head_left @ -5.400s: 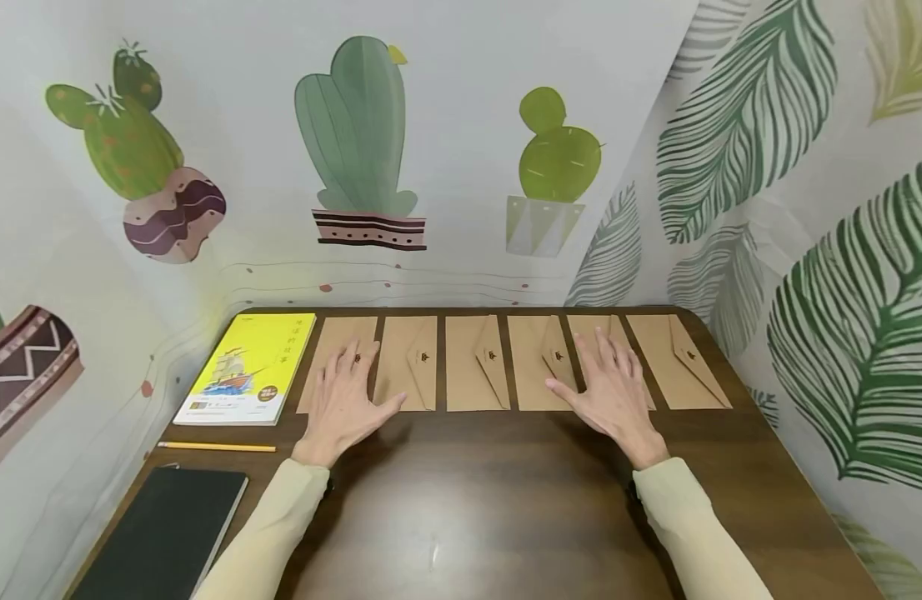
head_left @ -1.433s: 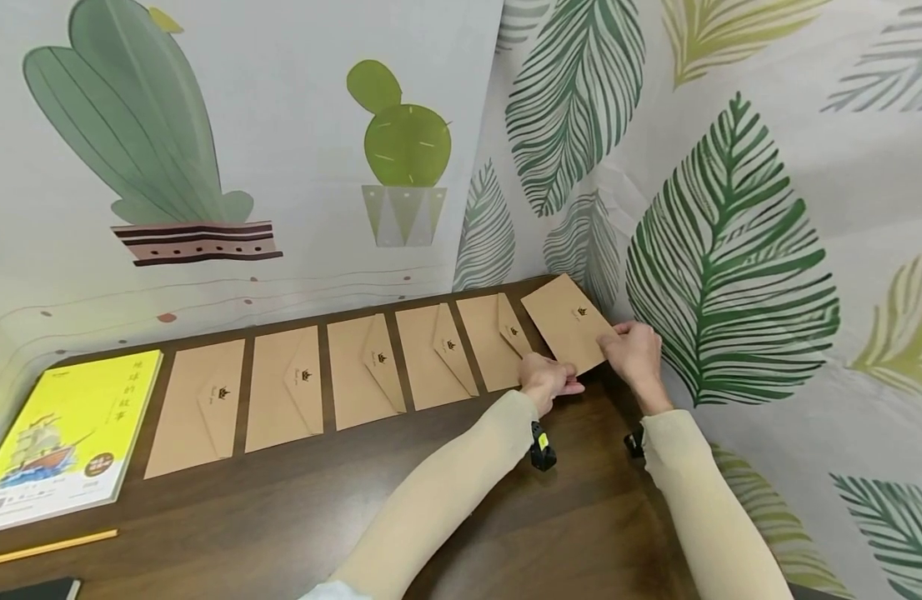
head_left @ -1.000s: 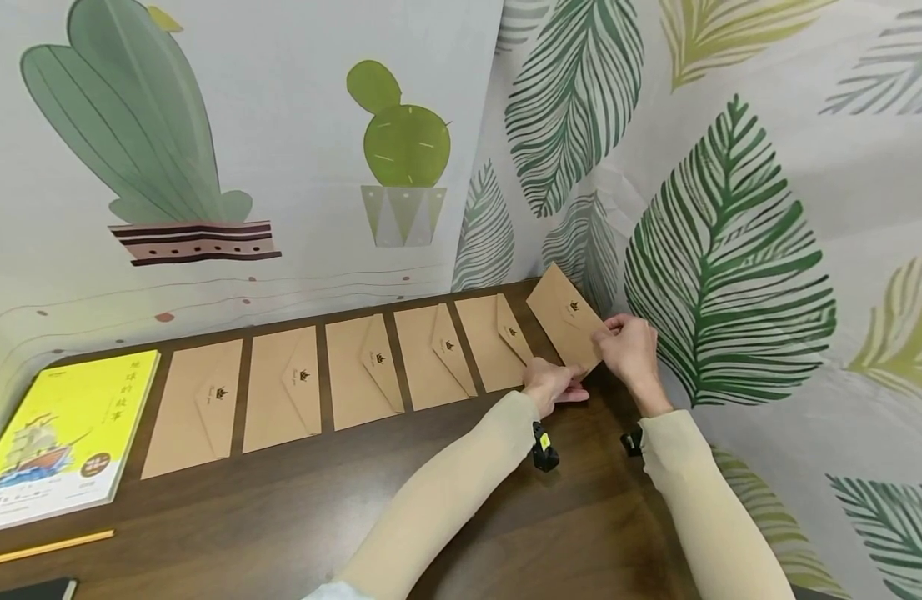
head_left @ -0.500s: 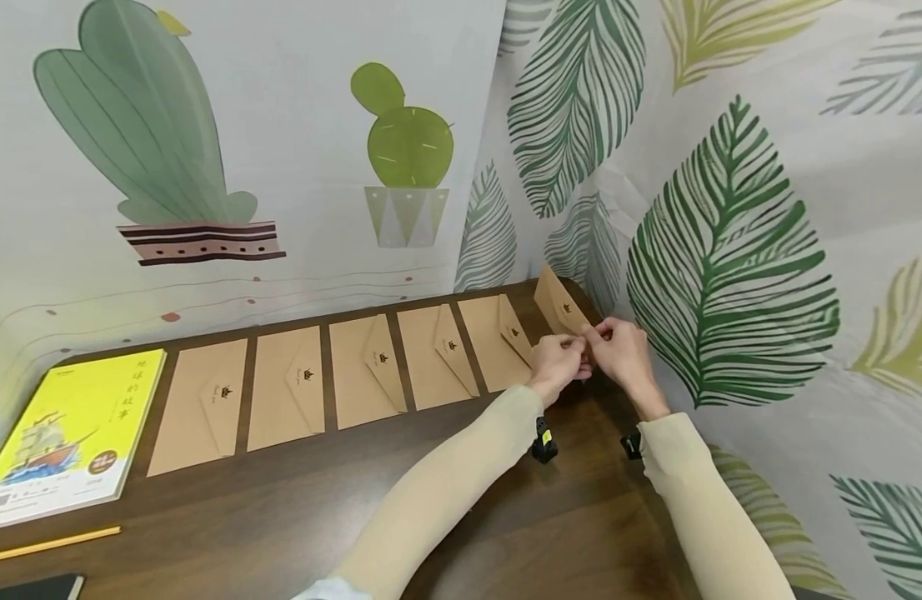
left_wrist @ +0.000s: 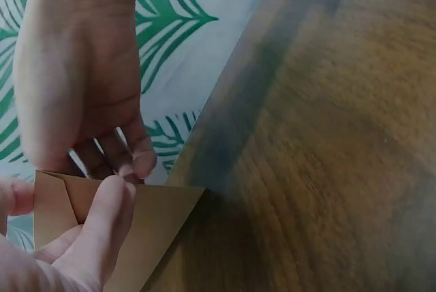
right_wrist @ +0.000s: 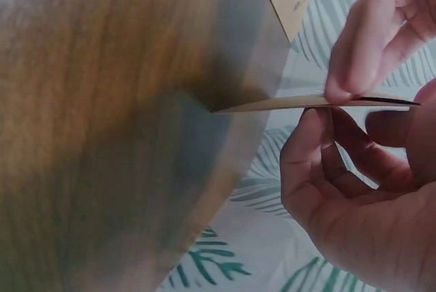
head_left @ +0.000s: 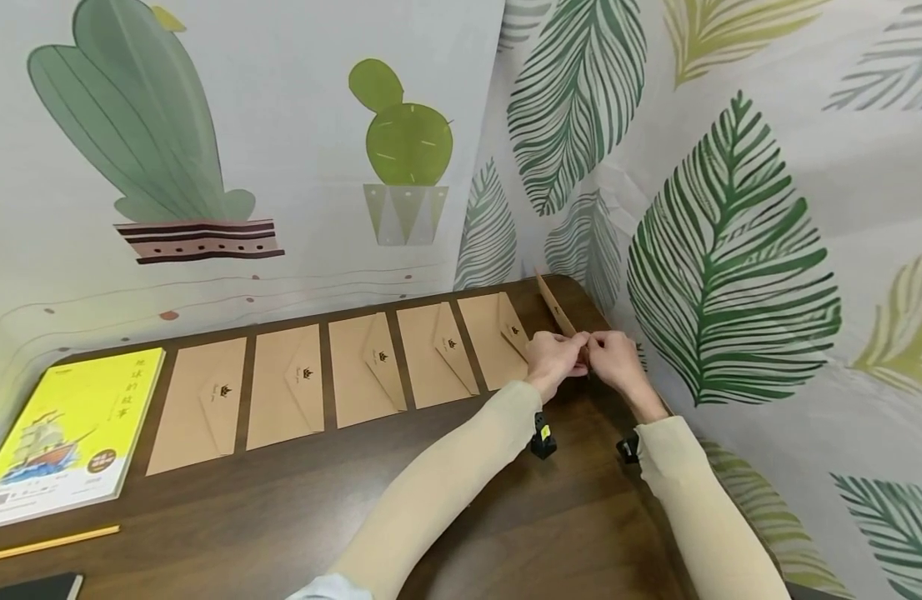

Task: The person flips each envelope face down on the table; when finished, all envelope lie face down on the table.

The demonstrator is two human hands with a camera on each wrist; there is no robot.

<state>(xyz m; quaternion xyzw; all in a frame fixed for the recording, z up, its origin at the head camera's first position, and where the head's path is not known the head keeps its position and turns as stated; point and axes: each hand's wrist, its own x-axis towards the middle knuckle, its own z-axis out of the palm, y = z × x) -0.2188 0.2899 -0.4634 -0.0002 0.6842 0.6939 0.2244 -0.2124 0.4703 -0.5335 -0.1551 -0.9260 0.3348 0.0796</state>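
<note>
In the head view, a brown kraft envelope (head_left: 553,305) stands nearly edge-on at the desk's far right corner. My left hand (head_left: 554,358) pinches its near end from the left, and my right hand (head_left: 618,360) grips the same end from the right. The left wrist view shows the left thumb lying on the envelope (left_wrist: 160,220) close to a folded edge, while the right fingers are behind its top edge. Seen from the right wrist, the envelope (right_wrist: 262,105) is a thin line with a dark slit between the two hands. The hands hide its near end.
Several like envelopes (head_left: 367,371) with crown prints lie in a row along the back of the brown desk (head_left: 281,525). At left are a yellow book (head_left: 71,433), a pencil (head_left: 52,543) and a black notebook (head_left: 37,588). Patterned walls border the back and right.
My hands went from resting over the row to the rightmost envelope. They lifted it and turned it from nearly flat to edge-on; the left hand moved up its near end. The view swung right.
</note>
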